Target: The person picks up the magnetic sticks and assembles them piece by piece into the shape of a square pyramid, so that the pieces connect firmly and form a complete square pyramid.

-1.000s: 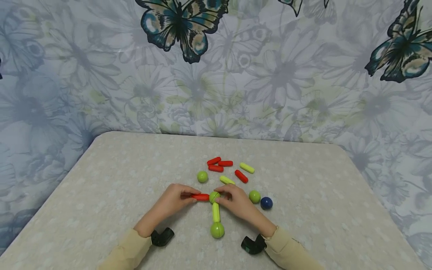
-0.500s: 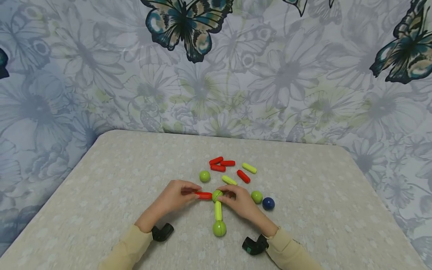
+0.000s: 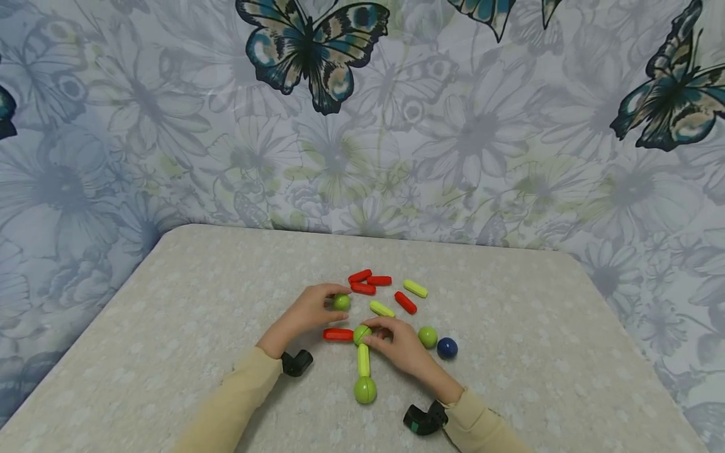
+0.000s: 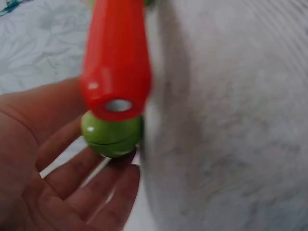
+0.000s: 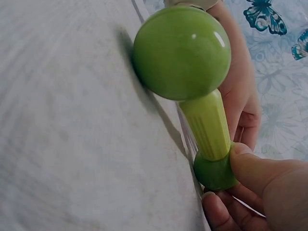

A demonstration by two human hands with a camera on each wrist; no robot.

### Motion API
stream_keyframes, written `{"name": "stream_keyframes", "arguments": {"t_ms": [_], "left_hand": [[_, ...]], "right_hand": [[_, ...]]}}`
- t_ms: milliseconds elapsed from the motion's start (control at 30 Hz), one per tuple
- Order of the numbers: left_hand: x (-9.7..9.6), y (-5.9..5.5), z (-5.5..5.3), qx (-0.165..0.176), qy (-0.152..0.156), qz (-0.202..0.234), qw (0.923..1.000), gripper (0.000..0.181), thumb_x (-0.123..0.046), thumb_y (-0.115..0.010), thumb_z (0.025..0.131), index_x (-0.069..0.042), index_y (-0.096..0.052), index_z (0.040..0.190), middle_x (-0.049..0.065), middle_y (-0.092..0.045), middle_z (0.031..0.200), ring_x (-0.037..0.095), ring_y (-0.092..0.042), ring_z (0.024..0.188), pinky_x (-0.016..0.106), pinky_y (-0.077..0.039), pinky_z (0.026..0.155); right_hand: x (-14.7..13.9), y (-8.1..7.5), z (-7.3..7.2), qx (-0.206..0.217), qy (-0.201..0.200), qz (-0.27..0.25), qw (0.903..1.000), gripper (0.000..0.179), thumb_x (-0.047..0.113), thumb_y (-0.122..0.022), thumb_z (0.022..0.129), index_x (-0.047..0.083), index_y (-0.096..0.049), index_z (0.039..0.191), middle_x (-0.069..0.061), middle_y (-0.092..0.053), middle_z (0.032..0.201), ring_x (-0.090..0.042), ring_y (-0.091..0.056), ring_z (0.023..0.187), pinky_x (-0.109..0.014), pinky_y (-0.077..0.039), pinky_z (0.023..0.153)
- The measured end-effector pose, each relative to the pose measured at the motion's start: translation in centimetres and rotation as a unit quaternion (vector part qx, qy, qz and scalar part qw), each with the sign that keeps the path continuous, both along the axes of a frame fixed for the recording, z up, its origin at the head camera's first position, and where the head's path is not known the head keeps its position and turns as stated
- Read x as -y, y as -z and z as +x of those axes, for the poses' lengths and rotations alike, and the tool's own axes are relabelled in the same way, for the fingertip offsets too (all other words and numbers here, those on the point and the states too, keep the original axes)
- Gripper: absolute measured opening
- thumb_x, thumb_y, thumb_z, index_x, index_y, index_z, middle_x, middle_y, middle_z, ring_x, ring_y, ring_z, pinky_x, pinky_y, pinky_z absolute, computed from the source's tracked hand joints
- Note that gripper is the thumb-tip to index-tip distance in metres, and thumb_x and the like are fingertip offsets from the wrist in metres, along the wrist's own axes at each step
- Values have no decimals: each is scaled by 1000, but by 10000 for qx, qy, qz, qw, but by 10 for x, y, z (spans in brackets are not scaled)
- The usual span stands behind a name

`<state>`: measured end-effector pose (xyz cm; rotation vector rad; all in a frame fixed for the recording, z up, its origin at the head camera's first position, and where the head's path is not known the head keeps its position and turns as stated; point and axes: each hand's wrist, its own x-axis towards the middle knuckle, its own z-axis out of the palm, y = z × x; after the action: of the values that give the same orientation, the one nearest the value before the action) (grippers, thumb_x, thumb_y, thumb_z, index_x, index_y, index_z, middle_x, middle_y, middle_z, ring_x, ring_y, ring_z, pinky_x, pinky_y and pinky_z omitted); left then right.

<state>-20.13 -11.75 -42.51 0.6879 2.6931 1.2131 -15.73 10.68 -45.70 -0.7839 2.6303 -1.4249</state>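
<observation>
My right hand (image 3: 399, 346) pinches a green ball (image 3: 361, 335) between thumb and fingers. A red rod (image 3: 338, 335) joins this ball on its left, and a yellow-green rod (image 3: 364, 360) runs from it toward me to a second green ball (image 3: 365, 390). The right wrist view shows that near ball (image 5: 183, 53) large, with the pinched one beyond it. My left hand (image 3: 308, 311) is beyond the red rod, fingers and thumb spread around a loose green ball (image 3: 342, 302). In the left wrist view the red rod (image 4: 118, 57), its silvery end showing, partly covers this ball (image 4: 113, 134).
Several red rods (image 3: 362, 288) lie at the back, with loose yellow-green rods (image 3: 415, 289) nearby. Right of my right hand sit another green ball (image 3: 428, 337) and a dark blue ball (image 3: 447, 348). A patterned cloth (image 3: 510, 189) hangs behind the table (image 3: 198, 302).
My left hand has let go of the red rod and moved away from me to the loose green ball. The right hand keeps its pinch on the joined ball.
</observation>
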Motion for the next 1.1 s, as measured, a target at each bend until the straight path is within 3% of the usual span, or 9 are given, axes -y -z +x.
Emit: {"name": "stream_keyframes", "arguments": {"t_ms": [300,433,567,733,933,1033,1100], "left_hand": [[9,10,1,-280,-142,345,9989,39,-3,-74,80,0,-63,118,12,-61,115,27,-57,103,37,-49,84],[23,9,9,-183,-446,288,9984,39,-8,-75,80,-4,-64,117,8,-62,112,24,-57,100,39,-49,81],[43,7,18,55,-552,378,9977,36,-10,-75,81,-3,-65,115,5,-63,107,22,-58,96,37,-49,78],[66,4,22,635,-173,854,9942,36,-13,-73,83,0,-62,115,8,-63,106,25,-60,96,34,-50,79],[82,4,23,1538,526,1203,9793,42,-12,-70,86,3,-57,123,18,-56,121,32,-56,106,39,-47,85],[82,7,22,1660,850,1212,9750,44,-12,-69,86,4,-56,125,20,-54,125,31,-55,109,36,-46,87],[80,10,21,1609,912,1251,9748,42,-11,-70,85,4,-58,123,18,-56,122,29,-56,108,33,-47,87]], "right_hand": [[0,-1,-1,-5,37,-41,10000,28,24,-68,87,7,-68,110,5,-63,92,-11,-55,74,-25,-47,65],[2,0,-1,5,63,-32,10000,28,23,-69,87,7,-68,109,6,-62,90,-10,-54,73,-25,-46,64],[4,1,-1,9,23,-10,10000,28,23,-69,87,7,-67,110,6,-61,89,-10,-53,73,-24,-46,63],[3,1,-1,12,72,-19,10000,27,22,-69,86,7,-68,109,7,-61,88,-9,-53,72,-24,-46,62],[1,1,-1,19,105,-17,9999,28,23,-69,86,8,-68,110,7,-60,86,-9,-53,71,-24,-46,62],[1,1,-1,42,101,2,9999,28,23,-69,86,9,-68,110,8,-60,87,-8,-53,71,-24,-46,62],[0,1,-2,49,103,5,9999,27,23,-69,86,9,-68,110,8,-60,88,-8,-52,72,-24,-46,63]]}}
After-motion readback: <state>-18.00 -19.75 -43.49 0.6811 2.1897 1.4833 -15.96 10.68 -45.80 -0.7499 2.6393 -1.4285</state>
